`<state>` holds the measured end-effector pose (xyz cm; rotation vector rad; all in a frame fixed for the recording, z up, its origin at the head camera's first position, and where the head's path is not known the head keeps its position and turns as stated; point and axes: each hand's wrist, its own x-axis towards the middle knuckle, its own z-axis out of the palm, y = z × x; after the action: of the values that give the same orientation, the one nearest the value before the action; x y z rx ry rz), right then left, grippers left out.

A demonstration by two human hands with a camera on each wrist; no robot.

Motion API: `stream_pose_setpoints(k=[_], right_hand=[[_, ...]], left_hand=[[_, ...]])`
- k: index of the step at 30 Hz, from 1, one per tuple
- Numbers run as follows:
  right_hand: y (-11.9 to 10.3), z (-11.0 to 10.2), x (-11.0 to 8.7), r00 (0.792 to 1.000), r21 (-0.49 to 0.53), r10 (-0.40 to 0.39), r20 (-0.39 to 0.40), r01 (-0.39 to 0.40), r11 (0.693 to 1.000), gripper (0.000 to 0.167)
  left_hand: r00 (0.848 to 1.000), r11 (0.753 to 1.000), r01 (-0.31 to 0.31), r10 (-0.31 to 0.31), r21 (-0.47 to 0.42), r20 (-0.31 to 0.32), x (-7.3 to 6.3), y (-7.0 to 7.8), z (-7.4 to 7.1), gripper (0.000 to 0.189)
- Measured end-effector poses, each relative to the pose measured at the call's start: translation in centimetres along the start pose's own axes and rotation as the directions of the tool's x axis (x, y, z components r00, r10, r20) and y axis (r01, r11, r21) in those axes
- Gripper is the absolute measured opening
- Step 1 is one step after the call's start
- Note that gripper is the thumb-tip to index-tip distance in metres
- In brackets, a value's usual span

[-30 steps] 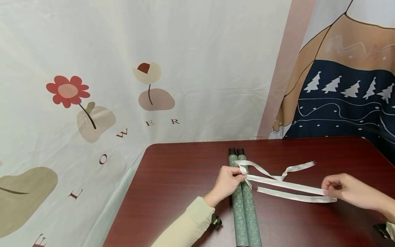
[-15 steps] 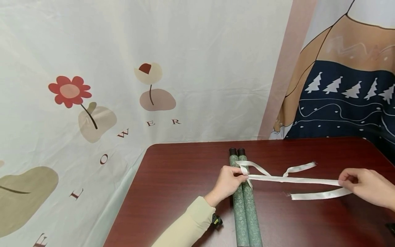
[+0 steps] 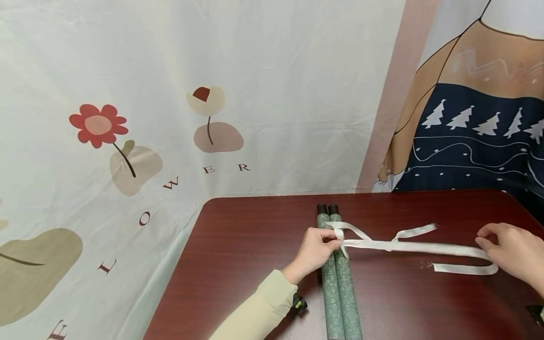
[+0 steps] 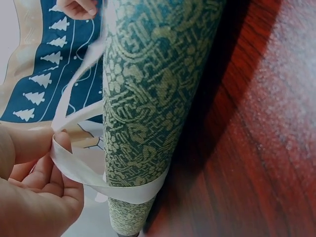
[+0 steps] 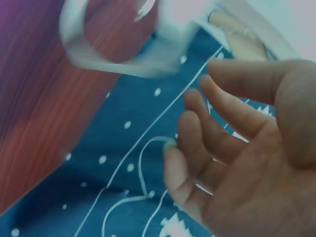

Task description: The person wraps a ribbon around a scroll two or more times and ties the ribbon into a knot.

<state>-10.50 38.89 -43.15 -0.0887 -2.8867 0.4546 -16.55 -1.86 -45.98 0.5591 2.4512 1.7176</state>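
While the left hand (image 3: 312,248) pinches ribbon (image 3: 416,247) at the vertical rolls (image 3: 346,288), lower centre, one end runs right toward the loose, empty right hand (image 3: 513,251).

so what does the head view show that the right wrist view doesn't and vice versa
Only the head view: the left hand pinching the white ribbon by two green rolls, and the red flower print.

Only the right wrist view: the palm side of the right hand, its fingers clear of the blurred ribbon.

Both: the right hand, ribbon, dark red table and navy print.
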Motion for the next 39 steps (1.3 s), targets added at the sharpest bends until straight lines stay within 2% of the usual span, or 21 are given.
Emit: stream_pose_setpoints(k=[2, 5, 8, 10, 12, 15, 17, 20, 22, 24, 25, 28, 29, 31, 33, 36, 39], right_hand=[[-1.0, 0.1, 0.0, 1.000, -0.002, -0.021, 0.006, 0.021, 1.000, 0.014], [-3.1, 0.5, -0.1, 0.995, 0.019, -0.100, -0.013, 0.100, 0.995, 0.014], [-5.6, 1.3, -0.5, 0.971, 0.045, -0.221, -0.091, 0.225, 0.973, 0.015], [-7.3, 2.0, -0.8, 0.934, 0.059, -0.313, -0.174, 0.327, 0.943, 0.019], [-9.0, 2.8, -1.0, 0.876, 0.076, -0.404, -0.263, 0.436, 0.897, 0.024], [-11.7, 4.0, -1.3, 0.784, 0.132, -0.508, -0.358, 0.581, 0.803, 0.009], [-13.6, 4.7, -1.4, 0.734, 0.169, -0.551, -0.397, 0.649, 0.742, 0.021], [-16.4, 5.8, -1.6, 0.682, 0.184, -0.588, -0.435, 0.707, 0.683, 0.047], [-17.8, 6.8, -1.5, 0.656, 0.174, -0.607, -0.449, 0.730, 0.660, 0.048], [-18.6, 7.9, -1.3, 0.639, 0.159, -0.625, -0.449, 0.745, 0.648, 0.047], [-18.9, 8.4, -1.1, 0.630, 0.152, -0.632, -0.451, 0.752, 0.641, 0.041], [-19.3, 9.8, -0.8, 0.637, 0.153, -0.644, -0.425, 0.751, 0.642, 0.015], [-19.4, 10.2, -0.8, 0.641, 0.151, -0.644, -0.417, 0.748, 0.647, 0.016], [-19.5, 10.8, -0.8, 0.648, 0.150, -0.642, -0.410, 0.743, 0.653, 0.032], [-19.6, 11.3, -0.8, 0.651, 0.145, -0.641, -0.407, 0.739, 0.658, 0.040], [-19.7, 11.6, -0.7, 0.655, 0.129, -0.639, -0.402, 0.732, 0.669, 0.043], [-19.9, 11.7, -0.6, 0.665, 0.114, -0.634, -0.395, 0.720, 0.684, 0.037]], left_hand=[[1.000, 1.000, 0.006, -0.006, 0.001, 0.005, 0.1, 0.1, 0.0, 0.008], [1.000, 1.000, 0.024, -0.024, -0.018, 0.007, 0.1, 0.2, 0.0, 0.010], [1.000, 0.999, 0.028, -0.028, -0.035, 0.004, 0.2, 0.1, 0.0, 0.009], [1.000, 0.999, 0.026, -0.026, -0.041, 0.001, 0.2, 0.1, 0.1, 0.009], [1.000, 0.999, 0.019, -0.019, -0.045, 0.000, 0.2, 0.0, 0.1, 0.008], [1.000, 0.998, 0.023, -0.023, -0.066, 0.004, 0.3, 0.0, 0.1, 0.010], [1.000, 0.996, 0.026, -0.025, -0.083, 0.006, 0.3, 0.1, 0.1, 0.011], [0.999, 0.994, 0.042, -0.041, -0.104, 0.014, 0.3, 0.2, 0.0, 0.012], [0.998, 0.991, 0.057, -0.055, -0.124, 0.021, 0.3, 0.3, 0.0, 0.012], [0.997, 0.988, 0.074, -0.070, -0.137, 0.034, 0.3, 0.3, -0.1, 0.012], [0.996, 0.986, 0.082, -0.076, -0.146, 0.044, 0.3, 0.3, -0.1, 0.012], [0.993, 0.977, 0.108, -0.096, -0.183, 0.073, 0.3, 0.2, -0.1, 0.012], [0.991, 0.974, 0.117, -0.103, -0.194, 0.082, 0.3, 0.2, -0.1, 0.012], [0.988, 0.966, 0.140, -0.122, -0.217, 0.093, 0.3, 0.3, 0.0, 0.014], [0.986, 0.958, 0.159, -0.140, -0.237, 0.095, 0.2, 0.3, 0.0, 0.018], [0.981, 0.944, 0.188, -0.168, -0.270, 0.096, 0.2, 0.4, -0.1, 0.024], [0.977, 0.934, 0.208, -0.182, -0.290, 0.112, 0.3, 0.6, -0.2, 0.032]])
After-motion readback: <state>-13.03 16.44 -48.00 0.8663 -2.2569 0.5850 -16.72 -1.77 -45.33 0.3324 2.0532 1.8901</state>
